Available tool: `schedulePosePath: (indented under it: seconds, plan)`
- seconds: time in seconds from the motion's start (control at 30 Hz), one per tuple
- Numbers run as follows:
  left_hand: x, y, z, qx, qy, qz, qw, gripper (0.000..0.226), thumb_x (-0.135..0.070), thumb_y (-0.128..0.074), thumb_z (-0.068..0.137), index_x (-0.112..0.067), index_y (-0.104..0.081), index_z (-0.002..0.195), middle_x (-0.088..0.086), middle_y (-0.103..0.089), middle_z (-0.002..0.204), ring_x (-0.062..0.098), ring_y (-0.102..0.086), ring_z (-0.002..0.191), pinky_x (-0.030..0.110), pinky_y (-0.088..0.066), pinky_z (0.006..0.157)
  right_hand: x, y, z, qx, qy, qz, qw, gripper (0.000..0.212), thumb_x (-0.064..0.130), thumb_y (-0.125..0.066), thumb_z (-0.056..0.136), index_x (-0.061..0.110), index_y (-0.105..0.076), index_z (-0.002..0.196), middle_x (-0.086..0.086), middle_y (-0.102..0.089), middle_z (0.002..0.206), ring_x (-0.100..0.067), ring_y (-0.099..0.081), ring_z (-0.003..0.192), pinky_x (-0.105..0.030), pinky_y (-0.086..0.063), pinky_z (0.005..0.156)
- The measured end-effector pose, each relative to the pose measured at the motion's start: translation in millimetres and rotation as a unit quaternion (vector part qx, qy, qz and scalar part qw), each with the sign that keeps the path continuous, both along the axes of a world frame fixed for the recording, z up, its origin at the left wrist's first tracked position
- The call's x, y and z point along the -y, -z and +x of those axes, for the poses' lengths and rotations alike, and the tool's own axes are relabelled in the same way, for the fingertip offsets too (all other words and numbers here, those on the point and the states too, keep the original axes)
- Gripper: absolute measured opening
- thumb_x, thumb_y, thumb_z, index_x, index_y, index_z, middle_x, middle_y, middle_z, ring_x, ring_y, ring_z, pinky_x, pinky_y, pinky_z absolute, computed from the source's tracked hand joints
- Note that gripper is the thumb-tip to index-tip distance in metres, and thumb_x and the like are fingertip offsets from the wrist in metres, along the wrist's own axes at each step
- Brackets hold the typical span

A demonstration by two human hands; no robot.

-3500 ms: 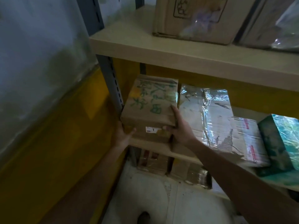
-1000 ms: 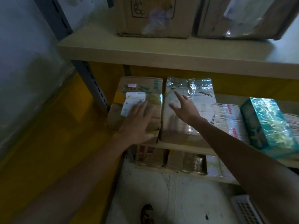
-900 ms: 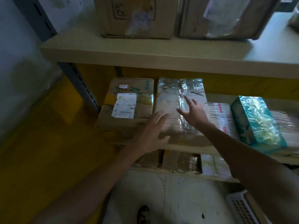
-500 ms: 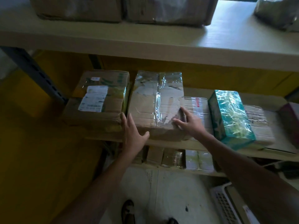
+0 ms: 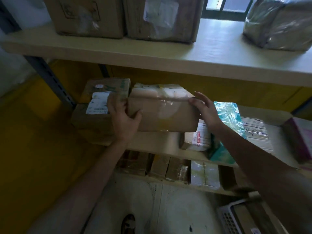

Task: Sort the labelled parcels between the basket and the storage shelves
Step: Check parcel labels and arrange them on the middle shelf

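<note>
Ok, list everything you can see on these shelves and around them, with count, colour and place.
upper shelf: one, beige, across the top
cardboard boxes: two, brown, upper shelf left
wrapped parcel: one, grey, upper shelf right
labelled box: one, brown, middle shelf left
taped box: one, brown, tilted up over the middle shelf
red-printed parcel: one, white, middle shelf centre
teal parcel: one, teal, right of the taped box
flat parcel: one, white, middle shelf right
purple box: one, purplish, far right edge
small parcels: several, brown and white, bottom shelf
basket: one, white, lower right corner
shoe: one, dark, floor
left grip: holds the taped box's left end
right grip: rests on its right end
</note>
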State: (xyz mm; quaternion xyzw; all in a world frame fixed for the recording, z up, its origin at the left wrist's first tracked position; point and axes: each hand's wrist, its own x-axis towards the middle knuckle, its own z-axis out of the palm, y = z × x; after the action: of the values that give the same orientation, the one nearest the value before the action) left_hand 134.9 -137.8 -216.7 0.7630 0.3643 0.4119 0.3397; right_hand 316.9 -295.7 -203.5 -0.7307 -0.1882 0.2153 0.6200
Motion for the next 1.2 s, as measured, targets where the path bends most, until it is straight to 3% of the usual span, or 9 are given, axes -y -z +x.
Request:
schedulePosePath:
  seconds: [0.13, 0.27, 0.37, 0.5, 0.63, 0.77, 0.87, 0.93, 1.2]
  plan:
    - [-6, 1, -4, 0.006, 0.012, -0.118, 0.993, 0.040, -0.032, -0.065, 0.082, -0.015, -0.059, 0.118, 0.000, -0.060, 0.115, 0.020, -0.055, 0.109, 0.035, -0.046, 0.087, 3, -16, 0, 0.056, -0.033, -0.018, 0.998, 0.042, 0.028, -0.069, 0.083, 0.025, -0.054, 0.122, -0.004, -0.062, 0.118, -0.016, -0.060, 0.103, -0.019, -0.052, 0.073]
    - [-2, -2, -13, 0.076, 0.139, -0.230, 0.960, 0.059, -0.028, -0.063, 0.083, -0.034, -0.039, 0.137, -0.010, -0.050, 0.129, 0.011, -0.049, 0.115, 0.033, -0.045, 0.091, 3, -30, 2, 0.089, 0.047, -0.027, 0.995, 0.048, 0.037, -0.064, 0.085, 0.023, -0.050, 0.129, -0.010, -0.064, 0.117, -0.021, -0.060, 0.100, -0.026, -0.047, 0.080]
    - [2, -14, -18, 0.100, 0.184, -0.206, 0.956, 0.079, -0.036, -0.069, 0.069, -0.038, -0.031, 0.139, -0.013, -0.045, 0.135, 0.007, -0.045, 0.122, 0.031, -0.044, 0.095, 7, -45, 8, 0.116, 0.099, -0.021, 0.988, 0.039, 0.045, -0.057, 0.089, 0.024, -0.056, 0.121, -0.004, -0.062, 0.108, -0.022, -0.057, 0.105, -0.016, -0.040, 0.075]
    - [11, -25, -15, 0.002, 0.138, -0.095, 0.986, 0.094, -0.043, -0.075, 0.062, -0.050, -0.019, 0.138, -0.006, -0.030, 0.149, 0.017, -0.029, 0.137, 0.052, -0.034, 0.108, 14, -63, 21, 0.119, 0.096, -0.036, 0.988, 0.043, 0.041, -0.052, 0.092, 0.019, -0.052, 0.129, -0.008, -0.054, 0.135, -0.029, -0.048, 0.123, -0.025, -0.033, 0.094]
    - [22, -26, -13, 0.035, 0.173, -0.077, 0.981, 0.091, -0.037, -0.073, 0.072, -0.063, -0.009, 0.132, -0.010, -0.024, 0.151, 0.012, -0.025, 0.138, 0.051, -0.032, 0.109, 26, -74, 25, 0.121, 0.085, -0.036, 0.988, 0.049, 0.039, -0.058, 0.088, 0.017, -0.051, 0.131, -0.010, -0.053, 0.136, -0.030, -0.049, 0.123, -0.033, -0.038, 0.103]
    - [25, -22, -12, 0.072, 0.169, -0.133, 0.974, 0.086, -0.036, -0.070, 0.075, -0.045, -0.015, 0.141, -0.006, -0.033, 0.148, 0.010, -0.035, 0.133, 0.047, -0.040, 0.105, 35, -76, 25, 0.096, 0.056, -0.053, 0.992, 0.043, 0.048, -0.057, 0.086, 0.026, -0.055, 0.123, -0.004, -0.062, 0.124, -0.027, -0.057, 0.113, -0.041, -0.046, 0.097]
    - [25, -18, -19, 0.082, 0.137, -0.144, 0.977, 0.085, -0.033, -0.072, 0.075, -0.028, -0.021, 0.144, -0.001, -0.040, 0.144, 0.012, -0.042, 0.128, 0.035, -0.046, 0.099, 46, -73, 16, 0.031, 0.012, -0.020, 0.999, 0.033, 0.050, -0.052, 0.089, 0.024, -0.060, 0.108, 0.003, -0.067, 0.092, -0.017, -0.064, 0.086, -0.027, -0.052, 0.067]
    - [28, -16, -26, 0.080, 0.107, -0.135, 0.982, 0.084, -0.032, -0.072, 0.074, -0.023, -0.025, 0.143, 0.000, -0.043, 0.142, 0.012, -0.045, 0.125, 0.029, -0.047, 0.095, 54, -68, 7, 0.007, -0.055, 0.001, 0.998, 0.043, 0.052, -0.053, 0.086, 0.022, -0.059, 0.116, 0.009, -0.067, 0.096, -0.006, -0.066, 0.084, -0.017, -0.051, 0.060]
    - [50, -15, -50, 0.092, 0.028, -0.080, 0.992, 0.063, -0.027, -0.071, 0.077, -0.016, -0.042, 0.132, 0.001, -0.053, 0.129, 0.013, -0.049, 0.117, 0.028, -0.044, 0.092, 65, -55, -27, 0.100, -0.180, -0.002, 0.979, 0.109, 0.047, -0.085, 0.040, 0.036, -0.028, 0.132, 0.000, -0.048, 0.136, -0.016, -0.050, 0.120, -0.034, -0.044, 0.100]
